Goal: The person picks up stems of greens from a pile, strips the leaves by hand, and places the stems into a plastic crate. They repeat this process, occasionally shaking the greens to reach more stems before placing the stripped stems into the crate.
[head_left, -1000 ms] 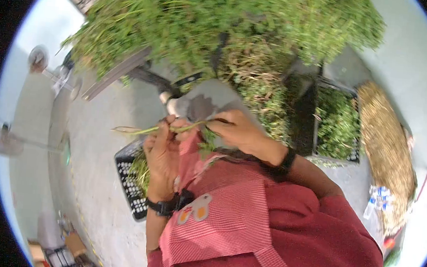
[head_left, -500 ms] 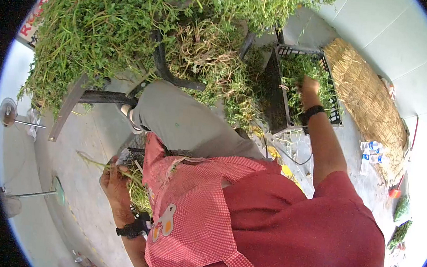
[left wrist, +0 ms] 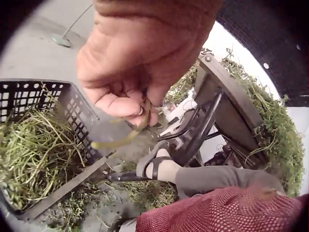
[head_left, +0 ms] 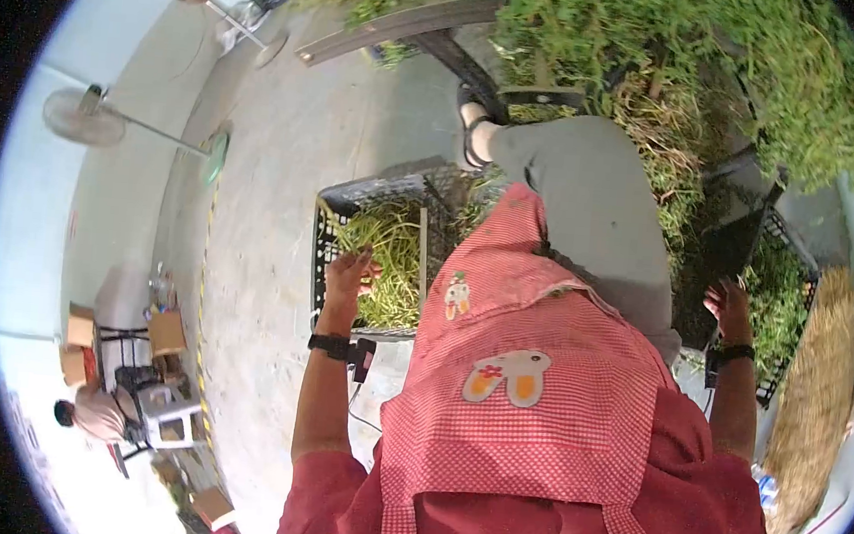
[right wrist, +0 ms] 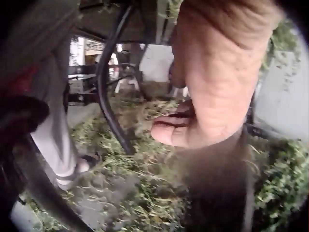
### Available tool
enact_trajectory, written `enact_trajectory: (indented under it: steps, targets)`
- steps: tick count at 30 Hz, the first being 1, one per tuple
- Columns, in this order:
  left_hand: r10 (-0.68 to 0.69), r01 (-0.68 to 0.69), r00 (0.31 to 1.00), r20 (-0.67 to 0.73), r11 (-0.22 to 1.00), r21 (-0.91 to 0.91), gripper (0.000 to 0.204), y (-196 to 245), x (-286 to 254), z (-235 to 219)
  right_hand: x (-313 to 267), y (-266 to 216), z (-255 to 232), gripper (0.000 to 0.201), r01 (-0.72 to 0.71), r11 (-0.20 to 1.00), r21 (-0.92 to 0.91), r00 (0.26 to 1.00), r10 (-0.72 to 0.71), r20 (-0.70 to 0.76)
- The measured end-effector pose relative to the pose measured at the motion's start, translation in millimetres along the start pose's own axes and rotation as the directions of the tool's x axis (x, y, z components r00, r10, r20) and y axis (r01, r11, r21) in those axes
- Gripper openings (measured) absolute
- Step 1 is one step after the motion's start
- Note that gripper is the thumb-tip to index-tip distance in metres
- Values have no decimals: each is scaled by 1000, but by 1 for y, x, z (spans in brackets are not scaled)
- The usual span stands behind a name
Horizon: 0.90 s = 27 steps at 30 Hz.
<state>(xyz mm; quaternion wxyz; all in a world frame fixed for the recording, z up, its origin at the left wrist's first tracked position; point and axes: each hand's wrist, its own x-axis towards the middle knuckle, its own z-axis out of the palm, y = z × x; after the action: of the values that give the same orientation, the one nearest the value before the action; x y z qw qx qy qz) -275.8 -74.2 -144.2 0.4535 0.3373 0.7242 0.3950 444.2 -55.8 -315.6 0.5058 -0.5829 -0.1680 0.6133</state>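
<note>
My left hand [head_left: 349, 281] is over a black plastic crate of green stems [head_left: 392, 264] to the left of the lap. In the left wrist view, its thumb and fingers pinch a yellowish-green stem [left wrist: 116, 143], blurred toward its tip. That crate [left wrist: 77, 104] has perforated walls. On the other side, my right hand [head_left: 730, 306] hangs beside a second dark crate [head_left: 795, 241] filled with leafy green sprigs [head_left: 780, 310]. Its fingers are loosely bent, and the right wrist view shows nothing held in them.
Ahead, a large heap of leafy greens [head_left: 606, 30] lies on a dark-framed table [head_left: 406, 26]. More cuttings [head_left: 663, 135] are scattered beneath it. A rolled straw mat [head_left: 818, 398] lies at the right. Standing fans [head_left: 86, 118] and a seated person [head_left: 99, 414] are at the left.
Both hands were together on a stem; then the right reached over the leafy crate while the left held the stem. Now the left is over the stem crate and the right has drawn back.
</note>
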Motion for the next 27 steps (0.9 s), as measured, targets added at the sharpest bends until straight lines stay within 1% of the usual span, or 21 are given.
enact_trajectory:
  steps: [2, 3, 5, 6, 7, 8, 10, 11, 12, 13, 14, 15, 16, 17, 18, 19, 20, 22, 23, 25, 27]
  targets:
    - [26, -26, 1000, -13, 1000, 9, 37, 5, -5, 3, -28, -28, 95, 31, 68, 994, -85, 997, -64, 53]
    - [20, -20, 1000, -11, 1000, 2, 36, 5, -6, 3, -25, -29, 121, 36, 100, 992, -71, 979, -86, 187]
    - [14, -14, 1000, -16, 1000, -12, 36, 1, -7, -1, -32, -45, 182, 41, 130, 990, -57, 940, -105, 325]
    - [9, -9, 1000, -19, 1000, 6, 36, -2, -5, -4, -53, -72, 227, 45, 205, 937, -282, 918, -84, 388]
    - [3, -3, 1000, -21, 1000, 23, 35, -7, -3, -7, -59, -81, 244, 47, 243, 888, -391, 906, -64, 418]
    - [-1, 1, 1000, -28, 1000, 16, 35, -13, 0, -11, -65, -90, 262, 49, 286, 824, -490, 893, -44, 448]
    - [-68, 72, 995, -70, 996, 56, 33, -21, 7, -18, -65, -95, 276, 43, 694, 467, -548, 673, -152, 724]
    - [-82, 78, 993, -83, 996, -45, 30, -12, 1, -15, -68, -95, 283, 43, 696, 460, -551, 672, -147, 726]
    - [-74, 92, 980, -186, 992, 90, 28, -27, 14, -22, -75, -95, 287, 44, 672, 446, -591, 713, -172, 680]
    - [-19, 102, 971, -240, 936, 337, 30, -77, 52, -44, -79, -100, 287, 45, 644, 432, -632, 751, -199, 630]
    - [50, 120, 959, -278, 818, 562, 33, -114, 85, -56, -59, -93, 278, 45, 646, 417, -640, 752, -202, 628]
    - [-99, 227, 961, -257, 815, 533, 38, -78, 73, -42, -21, -75, 264, 47, 508, 636, -581, 807, -114, 580]
    - [82, 48, 970, -230, 859, 510, 41, -66, 72, -26, 3, -69, 257, 49, 331, 808, -488, 837, -13, 546]
    - [261, -137, 945, -195, 860, 491, 43, -61, 73, -12, 6, -70, 259, 48, 295, 831, -471, 847, 1, 532]
    - [364, -245, 900, -238, 877, 414, 45, -67, 90, 3, 7, -71, 260, 48, 313, 812, -493, 851, -10, 525]
    - [250, -162, 948, -196, 910, 381, 44, -64, 106, 20, 6, -73, 262, 48, 332, 791, -513, 854, -21, 520]
    - [229, -227, 971, -65, 973, 36, 44, -52, 119, 44, 4, -75, 262, 47, 346, 774, -530, 855, -28, 518]
    - [345, -335, 929, 136, 938, -90, 43, -15, 128, 107, 1, -77, 259, 47, 359, 752, -553, 861, -37, 508]
    - [417, -448, 885, 209, 883, 138, 42, 21, 118, 138, -3, -78, 256, 47, 360, 746, -560, 865, -41, 500]
    - [467, -503, 844, 264, 860, 85, 45, 112, 63, 183, -13, -80, 254, 46, 352, 743, -570, 868, -31, 495]
    - [615, -670, 716, 329, 738, 77, 53, 139, 66, 224, -25, -84, 253, 45, 335, 741, -581, 874, -14, 486]
